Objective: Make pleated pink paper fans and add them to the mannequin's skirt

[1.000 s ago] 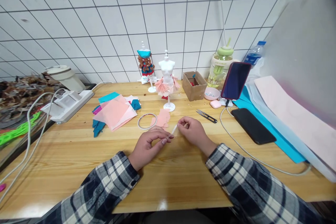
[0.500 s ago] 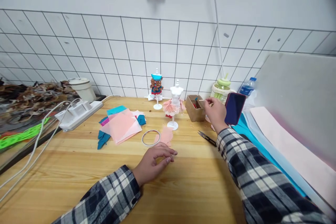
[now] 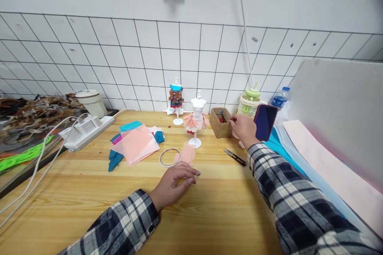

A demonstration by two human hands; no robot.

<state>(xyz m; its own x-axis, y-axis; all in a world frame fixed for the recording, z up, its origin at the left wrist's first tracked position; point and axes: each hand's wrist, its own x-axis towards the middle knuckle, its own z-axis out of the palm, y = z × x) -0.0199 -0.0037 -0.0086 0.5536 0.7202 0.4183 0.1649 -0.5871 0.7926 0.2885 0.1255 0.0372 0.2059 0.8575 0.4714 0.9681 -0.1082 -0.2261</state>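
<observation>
My right hand [image 3: 243, 129] is at the right rim of a small brown cardboard box [image 3: 220, 127], its thumb and fingertips pinched together. Whatever sits in that pinch is hidden. Over the front of the table is my left hand [image 3: 176, 183], palm down with curled fingers and the thumb close to the fingertips; anything between them is too small to name. Just beyond it lie a ring-shaped roll of tape [image 3: 161, 158] and a piece of peach crepe paper [image 3: 188, 153]. A white mini dress form [image 3: 198, 107] wearing a pleated peach skirt [image 3: 190, 121] stands left of the box.
Thread snips [image 3: 235, 157] lie below the right hand. A phone [image 3: 265, 122] leans near the right wrist, beside a green-lidded cup [image 3: 249, 101]. Paper sheets [image 3: 136, 143] and a power strip [image 3: 89, 132] are at left. Another dressed form [image 3: 176, 99] stands behind.
My right hand has lowered slightly onto the box's right rim; the thin pale strip seen at its fingertips no longer shows. My left hand keeps its pose. The whole view shifted slightly.
</observation>
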